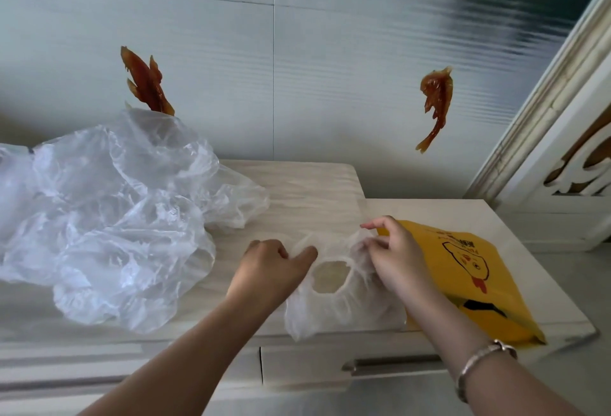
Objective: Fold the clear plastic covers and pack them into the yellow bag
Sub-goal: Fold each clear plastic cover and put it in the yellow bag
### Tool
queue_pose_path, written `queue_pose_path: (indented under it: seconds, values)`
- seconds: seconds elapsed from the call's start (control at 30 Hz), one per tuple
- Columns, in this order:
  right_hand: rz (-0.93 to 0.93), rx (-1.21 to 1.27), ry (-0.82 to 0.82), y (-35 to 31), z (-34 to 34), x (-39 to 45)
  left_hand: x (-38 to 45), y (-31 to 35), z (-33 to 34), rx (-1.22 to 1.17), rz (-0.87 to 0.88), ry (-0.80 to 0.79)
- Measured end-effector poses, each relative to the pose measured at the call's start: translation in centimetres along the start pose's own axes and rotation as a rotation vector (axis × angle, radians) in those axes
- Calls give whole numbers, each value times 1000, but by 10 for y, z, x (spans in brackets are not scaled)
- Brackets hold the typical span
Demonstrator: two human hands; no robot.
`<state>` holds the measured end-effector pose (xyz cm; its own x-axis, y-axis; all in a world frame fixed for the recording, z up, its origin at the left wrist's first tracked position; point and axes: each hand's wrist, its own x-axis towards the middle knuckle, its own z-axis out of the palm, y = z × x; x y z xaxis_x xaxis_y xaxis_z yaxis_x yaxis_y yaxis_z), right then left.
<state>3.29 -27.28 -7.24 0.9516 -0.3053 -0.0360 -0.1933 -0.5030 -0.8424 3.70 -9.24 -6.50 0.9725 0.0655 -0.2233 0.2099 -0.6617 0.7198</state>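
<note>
1. Two hands are on one clear plastic cover (344,313), which lies on the pale tabletop (314,191) near its front edge, and I'm watching from above through the head camera.
2. My left hand (271,270) has its fingers curled, pinching the cover's gathered rim on the left side.
3. My right hand (393,250) pinches the rim on the right side, thumb and fingers closed on the crinkled plastic, index finger lifted a little.
4. Between the two hands the rim is pulled apart into a rounded opening, and I can see the tabletop through it.
5. The lower part of the cover hangs slightly over the front edge of the tabletop, above a drawer with a metal handle (390,364).
6. The yellow bag (463,270) lies flat just right of the cover, partly under my right hand and forearm; it carries a cartoon print in black and red.
7. A big heap of more clear plastic (109,217) sits on the left of the tabletop, crumpled and puffed up, apart from the cover I'm holding.
8. A bracelet (479,366) circles my right wrist.
9. On the wall behind, two brown fish-shaped decorations show, one (145,82) above the heap and one (434,101) to the right.
10. A white carved frame (562,138) stands at the far right.
</note>
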Motion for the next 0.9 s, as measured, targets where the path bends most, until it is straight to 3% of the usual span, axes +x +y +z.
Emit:
queue_pose_path:
  seconds: [0.2,0.33,0.47,0.6,0.7,0.8,0.9]
  values:
    - [-84,142,-56,-4,4,2,2,6,-2,-99,47,10]
    - [-135,1,32,-1,-2,8,4,5,-2,-249,196,105]
    - [-143,-274,155,8,-6,8,3,-3,-1,29,445,234]
    - [-123,-420,153,3,-4,4,4,-9,1,178,446,208]
    - [-325,-571,207,1,-4,-4,6,-9,1,252,538,285]
    - [-590,-574,52,-1,-1,-12,2,-6,2,351,690,242]
    - [-558,-600,-261,7,7,-21,-2,-15,10,524,633,34]
